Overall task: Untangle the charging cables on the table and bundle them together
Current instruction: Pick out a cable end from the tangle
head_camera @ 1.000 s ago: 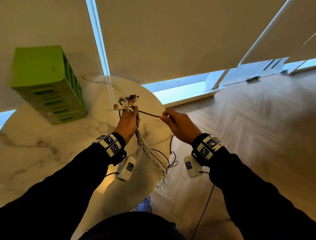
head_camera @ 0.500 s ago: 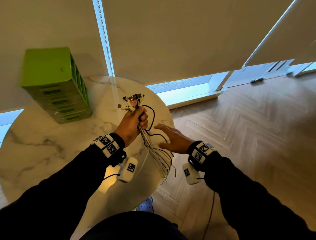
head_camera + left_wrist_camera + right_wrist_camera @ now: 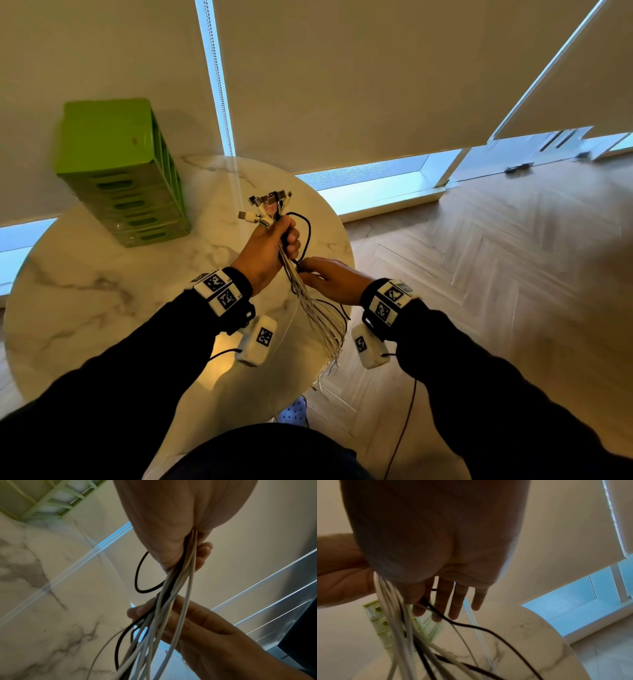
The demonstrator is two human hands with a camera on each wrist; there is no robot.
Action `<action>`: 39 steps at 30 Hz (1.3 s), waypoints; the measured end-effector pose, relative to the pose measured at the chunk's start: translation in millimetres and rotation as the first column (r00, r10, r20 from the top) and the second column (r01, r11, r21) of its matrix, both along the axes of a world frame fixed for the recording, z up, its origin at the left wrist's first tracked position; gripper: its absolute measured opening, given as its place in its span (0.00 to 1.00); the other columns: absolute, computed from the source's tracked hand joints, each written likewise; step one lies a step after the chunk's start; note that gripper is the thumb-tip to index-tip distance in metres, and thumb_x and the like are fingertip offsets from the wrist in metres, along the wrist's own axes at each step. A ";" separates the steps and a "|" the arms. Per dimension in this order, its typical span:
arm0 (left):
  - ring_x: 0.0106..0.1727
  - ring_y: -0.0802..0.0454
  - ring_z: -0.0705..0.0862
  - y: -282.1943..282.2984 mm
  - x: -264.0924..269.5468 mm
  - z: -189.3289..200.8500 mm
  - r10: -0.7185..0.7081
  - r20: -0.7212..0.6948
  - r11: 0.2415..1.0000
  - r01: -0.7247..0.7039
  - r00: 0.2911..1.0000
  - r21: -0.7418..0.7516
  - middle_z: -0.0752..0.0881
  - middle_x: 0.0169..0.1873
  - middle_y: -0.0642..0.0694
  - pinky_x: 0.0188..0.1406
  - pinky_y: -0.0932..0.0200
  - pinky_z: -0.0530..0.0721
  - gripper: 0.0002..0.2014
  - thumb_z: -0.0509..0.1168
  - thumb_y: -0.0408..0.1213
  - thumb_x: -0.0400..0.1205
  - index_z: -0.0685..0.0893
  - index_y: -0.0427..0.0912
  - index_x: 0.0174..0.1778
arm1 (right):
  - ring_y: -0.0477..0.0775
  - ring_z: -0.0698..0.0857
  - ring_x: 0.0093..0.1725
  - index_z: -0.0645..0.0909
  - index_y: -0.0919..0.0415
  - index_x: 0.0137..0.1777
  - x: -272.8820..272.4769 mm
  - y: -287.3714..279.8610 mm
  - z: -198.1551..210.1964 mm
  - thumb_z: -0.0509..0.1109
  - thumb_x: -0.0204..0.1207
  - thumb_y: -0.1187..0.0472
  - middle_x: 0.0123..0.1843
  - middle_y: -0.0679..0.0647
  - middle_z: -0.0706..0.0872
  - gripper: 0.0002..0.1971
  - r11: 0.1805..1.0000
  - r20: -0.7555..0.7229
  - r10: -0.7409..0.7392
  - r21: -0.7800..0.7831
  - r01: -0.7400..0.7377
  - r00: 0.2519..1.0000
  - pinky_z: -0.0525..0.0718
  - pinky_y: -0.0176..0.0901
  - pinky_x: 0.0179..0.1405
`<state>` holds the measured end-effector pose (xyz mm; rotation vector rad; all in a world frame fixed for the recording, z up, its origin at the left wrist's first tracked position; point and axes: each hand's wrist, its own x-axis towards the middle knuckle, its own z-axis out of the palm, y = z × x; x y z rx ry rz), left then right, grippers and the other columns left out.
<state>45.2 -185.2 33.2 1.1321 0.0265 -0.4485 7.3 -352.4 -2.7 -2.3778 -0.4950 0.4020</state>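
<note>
My left hand [image 3: 270, 250] grips a bundle of white charging cables [image 3: 308, 301] just below their plugs [image 3: 267, 205], holding it upright above the round marble table [image 3: 102, 274]. A black cable [image 3: 308, 233] loops out beside the fist. The loose ends hang down past the table's edge. My right hand [image 3: 329, 279] is just under the left, its straight fingers [image 3: 453, 601] lying against the cables [image 3: 393, 615], with the black cable [image 3: 488, 628] running across them. In the left wrist view the strands [image 3: 173, 588] leave my fist [image 3: 171, 534] and pass in front of the right hand [image 3: 197, 628].
A green slotted box [image 3: 116, 171] stands at the table's far left. Roller blinds with a bead chain [image 3: 219, 85] hang behind the table. Wooden floor [image 3: 479, 274] lies to the right, and a thin dark wire [image 3: 404, 428] trails from my right wrist.
One second ago my right hand pinched the black cable and pulled it out to the right. It then let go, opened, and moved left to the bundle under my left hand.
</note>
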 end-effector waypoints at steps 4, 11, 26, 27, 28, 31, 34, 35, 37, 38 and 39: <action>0.31 0.52 0.82 7.0 1.0 -2.0 0.084 0.021 0.996 -0.084 0.996 0.012 0.82 0.30 0.46 0.36 0.58 0.83 0.14 0.53 0.36 0.93 0.76 0.39 0.43 | 0.48 0.84 0.50 0.82 0.58 0.60 -2.1 -2.7 5.1 0.60 0.89 0.58 0.52 0.50 0.88 0.10 0.993 0.096 -0.103 0.065 0.097 0.990 0.79 0.39 0.53; 0.30 0.55 0.86 13.4 4.9 -11.6 0.197 0.049 0.977 -0.201 0.979 0.070 0.88 0.30 0.48 0.34 0.62 0.86 0.15 0.52 0.39 0.93 0.78 0.39 0.44 | 0.61 0.87 0.42 0.75 0.61 0.57 11.3 -37.1 17.9 0.53 0.91 0.56 0.43 0.61 0.88 0.11 0.916 0.162 -0.398 0.023 0.400 0.903 0.85 0.51 0.41; 0.35 0.49 0.88 18.4 -4.9 6.7 -0.036 0.078 0.999 0.036 0.996 0.005 0.90 0.34 0.43 0.41 0.58 0.88 0.15 0.51 0.38 0.93 0.78 0.37 0.49 | 0.52 0.85 0.64 0.78 0.49 0.73 1.4 6.9 1.3 0.66 0.84 0.57 0.66 0.52 0.87 0.17 0.993 -0.231 -0.047 0.099 0.071 0.972 0.80 0.50 0.70; 0.36 0.48 0.89 20.5 -4.2 6.5 -0.037 0.082 0.999 0.036 0.996 0.012 0.91 0.36 0.42 0.43 0.57 0.88 0.15 0.51 0.38 0.93 0.78 0.36 0.49 | 0.53 0.87 0.58 0.82 0.50 0.67 2.8 12.3 3.5 0.66 0.85 0.55 0.60 0.52 0.89 0.13 0.988 -0.194 -0.054 0.135 0.081 0.979 0.82 0.54 0.67; 0.39 0.47 0.90 22.7 -3.4 5.8 -0.036 0.084 0.999 0.035 0.996 0.017 0.91 0.38 0.42 0.45 0.56 0.89 0.15 0.51 0.38 0.93 0.79 0.36 0.50 | 0.54 0.87 0.54 0.84 0.52 0.63 4.8 14.4 4.8 0.66 0.85 0.55 0.56 0.52 0.90 0.10 0.984 -0.166 -0.065 0.156 0.091 0.984 0.83 0.56 0.65; 0.47 0.44 0.92 26.4 -1.9 2.8 -0.031 0.095 0.999 0.030 0.995 0.015 0.92 0.44 0.38 0.51 0.53 0.91 0.15 0.51 0.38 0.93 0.79 0.33 0.52 | 0.55 0.85 0.47 0.86 0.58 0.54 6.7 19.1 11.6 0.68 0.85 0.57 0.47 0.53 0.89 0.07 0.965 -0.105 -0.050 0.251 0.075 0.993 0.83 0.52 0.56; 0.50 0.42 0.92 26.1 -1.4 1.4 -0.020 0.108 1.000 0.021 0.994 -0.001 0.92 0.48 0.37 0.52 0.53 0.90 0.15 0.51 0.38 0.93 0.79 0.32 0.54 | 0.51 0.84 0.43 0.86 0.53 0.49 8.4 23.7 13.0 0.69 0.84 0.57 0.43 0.49 0.88 0.05 0.971 0.018 -0.084 0.227 0.078 0.996 0.84 0.48 0.51; 0.51 0.42 0.92 26.6 -0.7 1.1 -0.009 0.110 1.000 0.010 0.994 -0.007 0.92 0.48 0.37 0.54 0.53 0.90 0.15 0.51 0.37 0.93 0.79 0.32 0.54 | 0.48 0.86 0.44 0.86 0.55 0.49 9.7 23.1 13.2 0.68 0.85 0.57 0.44 0.48 0.88 0.06 0.969 0.037 -0.120 0.219 0.109 0.992 0.85 0.45 0.52; 0.54 0.41 0.92 28.6 1.7 0.1 0.019 0.115 1.000 -0.019 0.993 -0.005 0.92 0.50 0.37 0.56 0.53 0.89 0.14 0.51 0.38 0.93 0.79 0.33 0.55 | 0.49 0.89 0.44 0.83 0.60 0.49 9.9 20.2 16.4 0.63 0.88 0.59 0.43 0.52 0.90 0.09 0.928 -0.033 -0.212 0.308 0.211 0.977 0.88 0.42 0.52; 0.56 0.41 0.92 30.2 3.3 -1.1 0.032 0.119 0.999 -0.034 0.992 0.011 0.92 0.51 0.37 0.56 0.53 0.89 0.15 0.51 0.39 0.93 0.79 0.33 0.56 | 0.52 0.90 0.41 0.80 0.60 0.50 10.2 16.7 19.0 0.60 0.89 0.58 0.40 0.55 0.88 0.09 0.898 -0.063 -0.259 0.351 0.265 0.964 0.89 0.44 0.49; 0.56 0.41 0.92 32.1 4.4 -2.6 0.044 0.121 0.998 -0.048 0.992 0.029 0.92 0.51 0.38 0.56 0.54 0.89 0.15 0.51 0.39 0.93 0.79 0.34 0.56 | 0.54 0.89 0.37 0.77 0.59 0.50 11.6 10.8 20.5 0.58 0.90 0.57 0.38 0.56 0.86 0.10 0.878 -0.063 -0.316 0.359 0.317 0.947 0.88 0.47 0.44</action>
